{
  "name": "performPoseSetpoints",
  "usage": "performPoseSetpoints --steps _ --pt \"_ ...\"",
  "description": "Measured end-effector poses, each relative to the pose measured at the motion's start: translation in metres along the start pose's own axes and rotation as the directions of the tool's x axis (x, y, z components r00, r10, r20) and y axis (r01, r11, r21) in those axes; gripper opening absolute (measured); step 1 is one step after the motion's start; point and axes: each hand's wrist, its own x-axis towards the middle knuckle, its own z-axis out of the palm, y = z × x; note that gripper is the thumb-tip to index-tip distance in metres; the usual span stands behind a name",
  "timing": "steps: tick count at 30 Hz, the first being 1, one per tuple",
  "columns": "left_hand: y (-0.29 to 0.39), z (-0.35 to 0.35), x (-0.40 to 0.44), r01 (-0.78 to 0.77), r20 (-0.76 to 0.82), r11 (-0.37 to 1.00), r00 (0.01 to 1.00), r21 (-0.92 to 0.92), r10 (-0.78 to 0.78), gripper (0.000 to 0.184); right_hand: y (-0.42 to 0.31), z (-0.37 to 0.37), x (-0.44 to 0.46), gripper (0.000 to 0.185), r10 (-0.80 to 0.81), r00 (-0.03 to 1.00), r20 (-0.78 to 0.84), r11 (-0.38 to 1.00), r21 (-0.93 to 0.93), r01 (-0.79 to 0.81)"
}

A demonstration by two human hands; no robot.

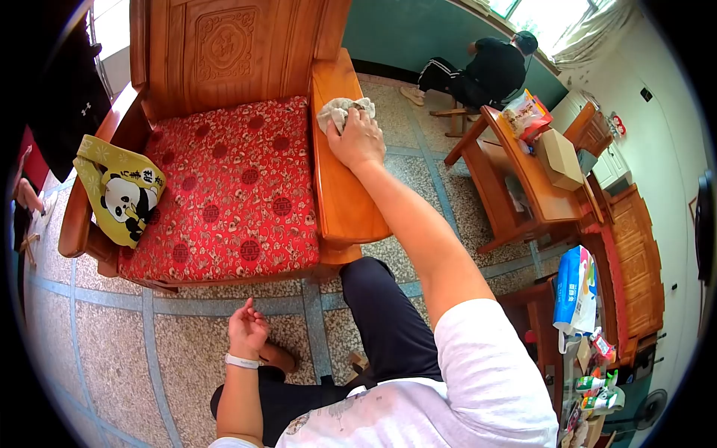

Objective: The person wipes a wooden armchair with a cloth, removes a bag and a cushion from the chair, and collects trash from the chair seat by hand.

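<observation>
**Right hand (358, 142) on the cloth (340, 107), beyond the right edge of the red cushion (224, 190)**

The pale, crumpled cloth lay on the wooden armrest (345, 205) that ran along the right side of the red cushion, level with the cushion's rear part. It took up most of the armrest's width. Bunched as it was, the cloth showed no clear long axis of its own; the armrest gave the line instead, its length running from the carved backrest (224, 45) behind the cushion to a rounded end at the cushion's front right corner. Between the cloth and that end, bare wood showed beside the cushion.

The right hand was closed over the cloth from above, its arm reaching in from beyond the cushion's front right corner. How tightly the fingers gripped could not be told.

The left hand (248, 328) was well apart from it, in front of the cushion's near edge and touching neither cushion nor wood. Its fingers were loosely curled with nothing visible in them, and a white band (242, 361) circled its wrist. From there the cloth lay forward and to the right, diagonally across the cushion, so the right hand was plainly the nearer one.

A panda-print bag (123, 190) lay against the cushion's left side.
</observation>
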Motion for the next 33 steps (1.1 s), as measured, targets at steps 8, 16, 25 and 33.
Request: performPoseSetpoints --steps 8,16,25,33 --pt "0.001 0.0 -0.004 -0.008 -0.003 1.0 1.0 -0.005 0.008 0.021 -0.002 -0.003 -0.001 0.049 0.023 1.0 0.012 1.0 -0.015 -0.023" --pt "0.002 0.002 -0.002 -0.014 0.0 1.0 1.0 -0.008 0.014 0.021 -0.001 -0.003 -0.001 0.049 0.012 1.0 0.025 1.0 -0.021 -0.011" --pt "-0.003 0.005 -0.003 -0.008 0.09 1.0 0.996 -0.002 0.008 0.019 -0.002 -0.003 0.0 0.049 0.003 1.0 0.0 1.0 0.014 -0.003" --pt "-0.011 0.01 -0.008 -0.023 0.064 0.999 0.998 0.029 0.021 0.017 -0.002 0.001 0.0 0.05 0.017 1.0 -0.008 0.999 -0.035 -0.017"
